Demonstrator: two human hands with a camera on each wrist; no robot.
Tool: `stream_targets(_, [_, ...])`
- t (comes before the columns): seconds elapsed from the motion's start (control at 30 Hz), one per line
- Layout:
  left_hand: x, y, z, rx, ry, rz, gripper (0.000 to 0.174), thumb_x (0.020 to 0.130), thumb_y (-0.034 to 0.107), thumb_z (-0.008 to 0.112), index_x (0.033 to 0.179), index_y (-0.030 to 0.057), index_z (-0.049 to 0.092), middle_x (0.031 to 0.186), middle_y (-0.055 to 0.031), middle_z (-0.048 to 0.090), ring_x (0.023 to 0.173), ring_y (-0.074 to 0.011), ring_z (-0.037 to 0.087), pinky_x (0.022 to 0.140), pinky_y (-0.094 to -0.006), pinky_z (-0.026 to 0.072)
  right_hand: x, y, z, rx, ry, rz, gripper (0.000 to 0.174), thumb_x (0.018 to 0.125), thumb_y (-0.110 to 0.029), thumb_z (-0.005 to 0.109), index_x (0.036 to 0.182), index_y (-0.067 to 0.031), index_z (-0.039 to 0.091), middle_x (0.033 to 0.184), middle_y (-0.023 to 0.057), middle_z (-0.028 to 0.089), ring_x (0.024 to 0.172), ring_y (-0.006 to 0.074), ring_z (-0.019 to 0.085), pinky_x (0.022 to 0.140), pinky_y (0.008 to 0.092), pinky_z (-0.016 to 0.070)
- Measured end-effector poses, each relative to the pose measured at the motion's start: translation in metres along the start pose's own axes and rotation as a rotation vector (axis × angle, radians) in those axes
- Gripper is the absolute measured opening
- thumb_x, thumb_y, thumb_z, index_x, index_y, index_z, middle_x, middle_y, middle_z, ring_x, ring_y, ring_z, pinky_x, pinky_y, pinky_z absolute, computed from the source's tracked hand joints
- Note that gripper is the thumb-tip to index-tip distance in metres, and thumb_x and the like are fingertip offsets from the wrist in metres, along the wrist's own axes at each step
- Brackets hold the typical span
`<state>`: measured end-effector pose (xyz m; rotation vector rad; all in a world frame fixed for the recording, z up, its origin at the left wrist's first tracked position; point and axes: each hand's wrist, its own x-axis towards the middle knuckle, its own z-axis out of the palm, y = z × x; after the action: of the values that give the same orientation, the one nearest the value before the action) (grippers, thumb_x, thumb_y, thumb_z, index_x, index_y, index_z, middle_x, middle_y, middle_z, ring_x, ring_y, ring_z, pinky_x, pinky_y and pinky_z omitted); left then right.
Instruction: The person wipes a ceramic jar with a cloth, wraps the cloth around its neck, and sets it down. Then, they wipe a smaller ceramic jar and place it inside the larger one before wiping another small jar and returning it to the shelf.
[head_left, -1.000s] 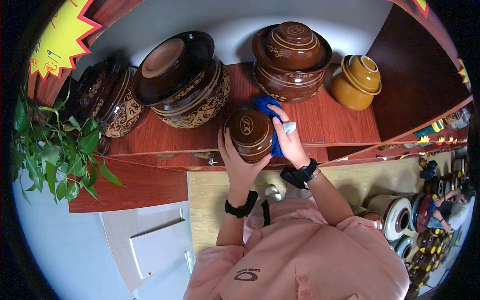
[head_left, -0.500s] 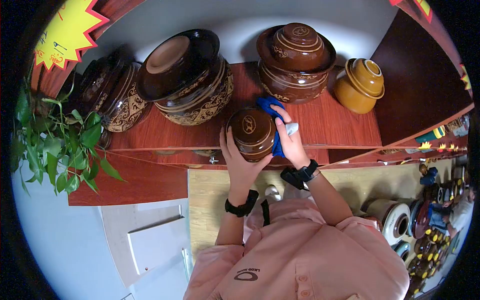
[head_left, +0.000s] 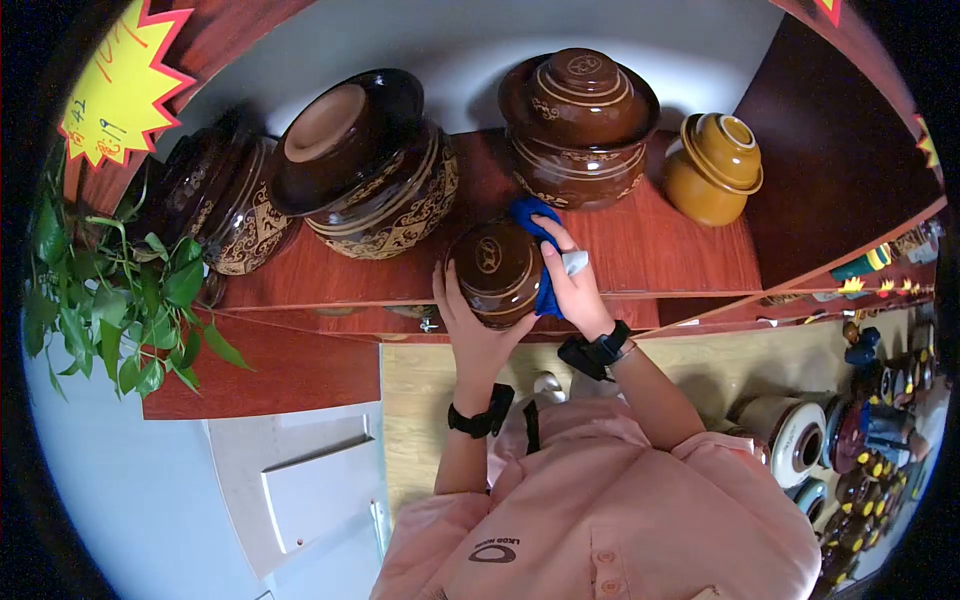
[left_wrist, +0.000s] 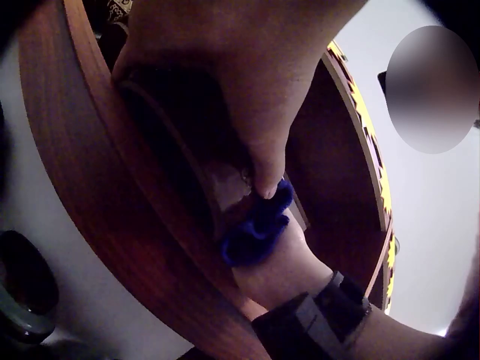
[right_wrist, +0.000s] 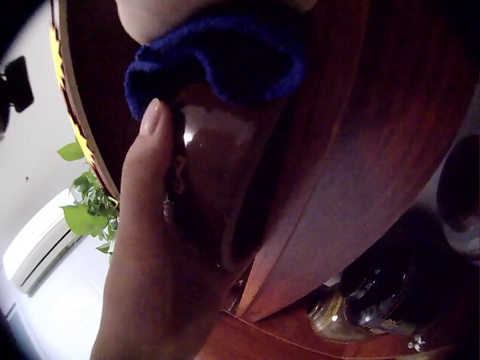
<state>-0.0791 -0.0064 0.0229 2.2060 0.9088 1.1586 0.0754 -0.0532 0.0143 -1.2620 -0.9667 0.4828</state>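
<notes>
A round, brown glazed pot [head_left: 493, 270] with a pale emblem on its top stands at the front edge of the wooden shelf. My left hand [head_left: 480, 335] grips its near left side, fingers spread round the curve and thumb along the front. On the other side, my right hand [head_left: 578, 285] holds a bunched blue cloth [head_left: 532, 212] against the pot's wall. A small white patch shows by the right fingers. The right wrist view has the cloth [right_wrist: 217, 60] folded over the pot's glossy side [right_wrist: 214, 150], with the left thumb [right_wrist: 154, 127] close to it.
Behind stand a large patterned crock [head_left: 385, 195], a brown lidded crock [head_left: 580, 165] and a small mustard pot [head_left: 712, 175]. A leafy plant [head_left: 130, 310] hangs at the left, below a yellow price sign [head_left: 120, 85]. Several jars [head_left: 790, 435] stand on the floor at right.
The head view shifts slightly. Both hands keep their places round the pot, the cloth staying against its right side.
</notes>
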Motion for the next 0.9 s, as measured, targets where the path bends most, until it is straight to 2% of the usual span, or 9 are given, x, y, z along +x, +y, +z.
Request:
stream_targets(0.63, [-0.002,-0.004,0.000,0.017,-0.021,0.017,0.118,0.057,0.041,0.086,0.145,0.0030,0.018,0.146,-0.0279,0.017,0.134,-0.0453,0.024,0.108,-0.0539,0.0287,-0.001,0.005,-0.002,-0.021,0.007,0.008,0.036,0.097,-0.019,0.047,0.129,-0.0037,0.049,0.129,0.0166,0.054,0.121,0.0303,0.049,0.103,0.0349,0.0345])
stream_targets(0.73, [-0.001,0.002,-0.005,0.006,-0.058,-0.006,0.115,0.061,0.043,0.084,0.145,0.0029,0.017,0.147,-0.0287,0.015,0.135,-0.0460,0.021,0.108,-0.0537,0.0279,-0.001,0.005,-0.002,-0.047,0.019,-0.019,0.035,0.097,-0.019,0.048,0.129,-0.0034,0.050,0.128,0.0162,0.054,0.120,0.0299,0.049,0.103,0.0349,0.0348])
stream_targets(0.83, [-0.001,0.001,-0.013,-0.060,-0.123,-0.019,0.103,0.072,0.039,0.078,0.146,0.0020,0.016,0.148,-0.0293,0.013,0.136,-0.0468,0.019,0.109,-0.0528,0.0261,-0.001,0.000,-0.002,-0.082,0.028,-0.040,0.035,0.097,-0.019,0.048,0.128,-0.0031,0.051,0.127,0.0155,0.055,0.119,0.0294,0.049,0.102,0.0347,0.0350])
stream_targets(0.9, [0.000,0.004,-0.016,-0.129,-0.134,-0.070,0.091,0.079,0.028,0.072,0.145,-0.0001,0.016,0.149,-0.0255,0.016,0.137,-0.0415,0.019,0.112,-0.0489,0.0196,-0.001,0.000,-0.002,-0.082,0.028,-0.045,0.035,0.097,-0.019,0.049,0.128,-0.0029,0.051,0.126,0.0154,0.056,0.119,0.0295,0.050,0.102,0.0347,0.0352])
